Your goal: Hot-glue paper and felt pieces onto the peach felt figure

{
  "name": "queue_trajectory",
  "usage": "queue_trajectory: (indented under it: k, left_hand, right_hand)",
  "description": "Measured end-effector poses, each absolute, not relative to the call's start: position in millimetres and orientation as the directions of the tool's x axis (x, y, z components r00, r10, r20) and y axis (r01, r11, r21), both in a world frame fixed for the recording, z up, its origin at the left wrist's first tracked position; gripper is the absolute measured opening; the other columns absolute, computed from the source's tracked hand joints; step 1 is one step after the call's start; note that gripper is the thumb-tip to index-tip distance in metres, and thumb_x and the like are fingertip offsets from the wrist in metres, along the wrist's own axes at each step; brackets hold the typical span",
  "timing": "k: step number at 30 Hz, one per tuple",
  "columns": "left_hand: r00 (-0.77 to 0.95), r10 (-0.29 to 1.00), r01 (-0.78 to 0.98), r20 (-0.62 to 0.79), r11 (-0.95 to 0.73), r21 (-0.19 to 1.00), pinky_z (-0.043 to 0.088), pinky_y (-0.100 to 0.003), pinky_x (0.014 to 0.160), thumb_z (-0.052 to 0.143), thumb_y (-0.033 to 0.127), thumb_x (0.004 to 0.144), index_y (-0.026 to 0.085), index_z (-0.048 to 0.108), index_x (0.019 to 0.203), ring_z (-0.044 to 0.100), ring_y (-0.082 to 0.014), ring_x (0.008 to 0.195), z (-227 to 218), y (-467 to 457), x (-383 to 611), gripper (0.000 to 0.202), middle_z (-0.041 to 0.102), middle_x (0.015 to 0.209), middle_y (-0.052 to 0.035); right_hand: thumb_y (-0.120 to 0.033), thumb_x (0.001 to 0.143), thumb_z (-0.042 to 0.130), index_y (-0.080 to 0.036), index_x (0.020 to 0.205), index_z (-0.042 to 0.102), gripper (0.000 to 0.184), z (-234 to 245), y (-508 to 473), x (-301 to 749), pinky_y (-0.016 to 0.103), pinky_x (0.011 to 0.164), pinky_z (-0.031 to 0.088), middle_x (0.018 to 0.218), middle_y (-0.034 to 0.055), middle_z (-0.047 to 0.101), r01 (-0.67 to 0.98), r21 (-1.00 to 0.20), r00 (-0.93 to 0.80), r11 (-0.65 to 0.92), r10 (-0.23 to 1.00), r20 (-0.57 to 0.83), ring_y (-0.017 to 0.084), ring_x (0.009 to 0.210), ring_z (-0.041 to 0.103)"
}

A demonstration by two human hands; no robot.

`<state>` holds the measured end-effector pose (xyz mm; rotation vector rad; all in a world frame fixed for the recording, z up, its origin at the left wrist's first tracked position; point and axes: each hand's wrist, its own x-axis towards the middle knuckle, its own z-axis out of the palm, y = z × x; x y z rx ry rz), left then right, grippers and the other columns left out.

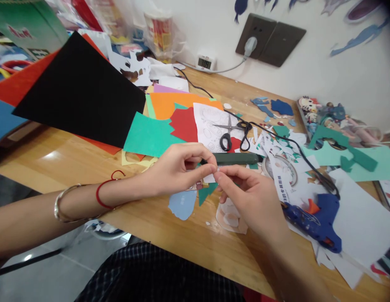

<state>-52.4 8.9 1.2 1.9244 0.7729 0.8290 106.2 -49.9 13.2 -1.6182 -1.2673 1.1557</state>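
Note:
Above the table's front part, my left hand [185, 167] and my right hand [249, 191] meet fingertip to fingertip. Both are closed in a pinch at a tiny white piece [217, 170], too small and covered to identify. Beneath them lie a light blue paper cutout [183, 205], a green paper scrap [206, 193] and a peach-and-white paper cutout [231, 219]. Just beyond my fingers is a long dark green tool [237, 158], its kind unclear. Scissors [225, 141] rest partly spread on a white sheet with drawn outlines [207, 119].
A blue glue gun [322, 224] lies at right, its black cord [295, 144] crossing paper scraps. Near it is a tape roll [278, 161]. Large black paper [84, 92] covers the left side. A socket [260, 37] and small clock [206, 63] are behind.

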Motion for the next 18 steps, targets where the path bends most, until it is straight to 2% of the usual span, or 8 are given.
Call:
queue_trajectory:
  k: [3,6,8,10,13,15,17,18]
  left_hand:
    - [0.586,0.777,0.19,0.23,-0.408,0.893,0.034,-0.014,0.039,0.054,0.018,0.083,0.011,0.058,0.076,0.04,-0.004,0.045,2.1,5.8,-50.8,0.011,0.047,0.059,0.0037]
    - [0.542,0.796,0.213,0.268,-0.439,0.873,0.03,-0.015,0.038,0.052,0.018,0.083,0.012,0.056,0.074,0.036,-0.0042,0.044,3.3,7.9,-51.0,0.011,0.043,0.056,0.0047]
    - [0.465,0.826,0.282,0.317,-0.478,0.832,0.029,-0.017,0.04,0.052,0.019,0.083,0.012,0.056,0.076,0.035,-0.0048,0.045,2.3,13.8,-53.4,0.011,0.047,0.058,0.0037]
    - [0.405,0.829,0.445,0.386,-0.548,0.708,0.031,-0.019,0.044,0.054,0.02,0.082,0.013,0.059,0.077,0.041,-0.0064,0.049,-0.6,22.3,-57.5,0.01,0.054,0.064,0.0012]
    - [0.41,0.796,0.726,0.444,-0.58,0.369,0.028,-0.022,0.048,0.055,0.023,0.081,0.016,0.063,0.076,0.048,-0.0108,0.057,-6.3,34.4,-64.6,0.012,0.06,0.071,-0.0016]
    - [0.406,0.785,0.822,0.467,-0.538,0.19,0.02,-0.024,0.045,0.051,0.029,0.085,0.015,0.063,0.068,0.049,-0.0126,0.056,-9.1,39.2,-68.0,0.025,0.059,0.067,-0.003]
    - [0.404,0.768,0.853,0.496,-0.513,0.1,0.015,-0.026,0.043,0.045,0.032,0.088,0.014,0.062,0.064,0.047,-0.0128,0.053,-10.3,40.6,-69.5,0.034,0.056,0.063,-0.0037]
    - [0.412,0.762,0.856,0.5,-0.512,0.076,0.015,-0.026,0.043,0.043,0.029,0.089,0.014,0.063,0.069,0.047,-0.013,0.053,-10.3,40.4,-69.6,0.032,0.056,0.065,-0.0039]
  right_hand:
    - [-0.035,0.074,0.063,-0.019,0.076,0.067,0.016,13.1,-49.4,106.8,0.019,0.037,0.037,0.057,-0.0026,0.059,0.307,-0.93,0.068,-0.202,0.979,-0.19,0.007,0.042,0.052]
    - [-0.034,0.075,0.063,-0.019,0.073,0.066,0.016,12.0,-49.4,107.3,0.02,0.039,0.038,0.057,-0.0026,0.06,0.324,-0.923,0.052,-0.209,0.978,-0.203,0.007,0.041,0.051]
    - [-0.034,0.074,0.062,-0.018,0.071,0.065,0.016,10.9,-50.2,107.5,0.02,0.039,0.038,0.057,-0.0026,0.059,0.326,-0.918,0.04,-0.225,0.974,-0.224,0.007,0.041,0.05]
    - [-0.035,0.074,0.062,-0.018,0.071,0.064,0.017,9.6,-51.1,107.6,0.02,0.037,0.037,0.058,-0.0028,0.058,0.303,-0.92,0.015,-0.249,0.966,-0.256,0.007,0.04,0.05]
    - [-0.038,0.075,0.061,-0.019,0.072,0.063,0.019,8.5,-51.7,108.6,0.02,0.037,0.038,0.059,-0.003,0.057,0.262,-0.922,-0.014,-0.286,0.954,-0.301,0.006,0.04,0.049]
    - [-0.038,0.076,0.06,-0.019,0.071,0.062,0.02,8.5,-51.5,110.1,0.02,0.038,0.038,0.061,-0.0032,0.057,0.246,-0.919,-0.024,-0.307,0.946,-0.323,0.006,0.04,0.049]
    - [-0.037,0.076,0.058,-0.019,0.07,0.06,0.02,8.8,-50.9,111.7,0.02,0.037,0.037,0.061,-0.0039,0.054,0.22,-0.919,-0.038,-0.328,0.938,-0.344,0.006,0.04,0.048]
    - [-0.036,0.077,0.057,-0.019,0.07,0.059,0.019,8.9,-50.6,112.3,0.02,0.037,0.037,0.06,-0.0043,0.053,0.204,-0.92,-0.047,-0.335,0.935,-0.351,0.006,0.04,0.047]
